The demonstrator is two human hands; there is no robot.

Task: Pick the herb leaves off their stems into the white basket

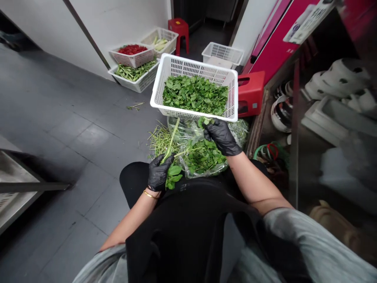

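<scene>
My left hand (160,171), in a black glove, is closed round leafy green stems (173,137); their leaves hang below the fist and the stalks point up and right. My right hand (220,135), also gloved in black, pinches some green leaves (205,121) by the near rim of a white plastic basket (157,88). Picked green leaves (194,94) cover the basket's bottom. Below it, an open clear plastic bag (216,172) holds more leafy greens (203,155). Bare stems (160,139) lie in a heap on the floor, left of the bag.
Behind the basket, left, a basket of red chillies (132,49) sits on a basket of green vegetables (138,72). A red stool (179,31), another white basket (222,51) and a red plastic stool (253,92) stand around. Shelving (296,129) runs along the right; a metal table (20,184) is left.
</scene>
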